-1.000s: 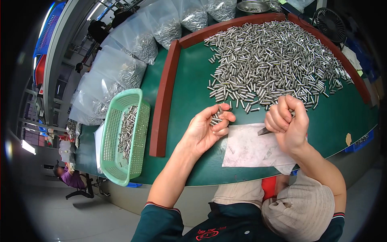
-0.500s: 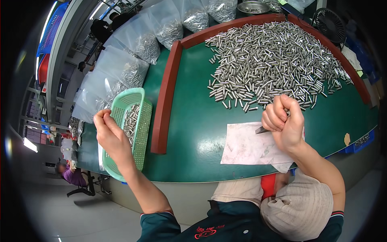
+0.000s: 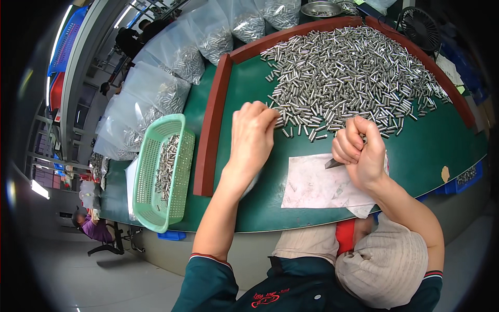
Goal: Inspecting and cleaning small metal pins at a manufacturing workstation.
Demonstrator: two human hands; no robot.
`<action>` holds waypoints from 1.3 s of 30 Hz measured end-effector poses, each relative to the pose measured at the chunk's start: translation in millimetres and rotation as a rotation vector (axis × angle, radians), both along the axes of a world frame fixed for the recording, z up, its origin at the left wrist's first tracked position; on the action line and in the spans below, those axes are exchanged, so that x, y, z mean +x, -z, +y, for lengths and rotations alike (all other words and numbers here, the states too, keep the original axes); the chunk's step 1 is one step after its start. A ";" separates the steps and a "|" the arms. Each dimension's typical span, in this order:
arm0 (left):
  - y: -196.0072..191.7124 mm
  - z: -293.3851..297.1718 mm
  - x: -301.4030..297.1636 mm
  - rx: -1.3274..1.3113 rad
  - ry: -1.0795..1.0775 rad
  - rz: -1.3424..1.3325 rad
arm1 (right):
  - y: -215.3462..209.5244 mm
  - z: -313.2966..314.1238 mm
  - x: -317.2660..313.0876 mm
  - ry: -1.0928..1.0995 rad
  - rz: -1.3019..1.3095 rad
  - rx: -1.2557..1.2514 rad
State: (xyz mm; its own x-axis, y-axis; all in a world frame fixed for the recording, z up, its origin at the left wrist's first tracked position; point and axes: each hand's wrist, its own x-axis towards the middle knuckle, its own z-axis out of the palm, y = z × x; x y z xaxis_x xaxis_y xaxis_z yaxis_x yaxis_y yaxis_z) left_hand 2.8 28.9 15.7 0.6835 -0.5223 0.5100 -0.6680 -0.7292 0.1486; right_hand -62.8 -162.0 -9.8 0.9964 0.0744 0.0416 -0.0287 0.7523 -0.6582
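A broad heap of short shiny metal pins (image 3: 353, 73) lies on the green table (image 3: 249, 208). At the heap's near left edge is my left hand (image 3: 252, 136), palm down, its fingers drawn together; the fingertips meet the outermost pins, and whatever they may hold is hidden. My right hand (image 3: 359, 153) is closed around a dark, flat, tapered tool (image 3: 333, 164), whose tip sticks out to the left. Below that fist a stained whitish cloth (image 3: 309, 188) is spread on the table. A green perforated basket (image 3: 179, 195) with more pins inside stands at the left.
Dark red bars (image 3: 212, 132) fence the heap at left, back and right. Clear plastic bags of pins (image 3: 169, 96) line the left and back. A metal bowl (image 3: 320, 9) and black fan (image 3: 419, 30) stand behind. A person in purple (image 3: 96, 229) sits far left.
My left hand has moved right, from above the green basket to the near left edge of the pin heap. The right hand stays almost in place, gripping the dark tool.
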 end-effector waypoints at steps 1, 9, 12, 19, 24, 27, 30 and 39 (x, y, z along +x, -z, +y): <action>7.3 -2.4 2.9 0.013 0.004 0.045 | 1.1 -0.8 0.3 0.004 0.004 -0.004; 32.5 -2.5 8.8 -0.074 0.028 0.141 | 0.4 -1.1 -0.8 -0.002 -0.020 -0.018; 36.3 -1.9 11.1 -0.092 0.034 0.151 | 1.4 -2.3 -0.5 -0.005 -0.011 -0.017; 38.0 -6.8 7.6 -0.119 -0.030 0.207 | 4.6 -1.5 1.2 -0.010 -0.008 -0.002; 37.6 -12.4 4.3 -0.057 -0.053 0.116 | 2.6 -2.3 0.2 0.001 0.012 0.002; 37.5 -11.4 3.0 -0.070 -0.036 0.080 | 3.3 -0.7 0.6 -0.004 0.001 0.004; 30.7 -12.8 2.2 -0.066 -0.028 0.054 | 2.1 -1.4 0.4 0.004 0.006 0.002; 28.7 0.4 8.2 -0.985 -0.050 0.808 | 2.8 -1.0 1.2 0.005 0.017 0.008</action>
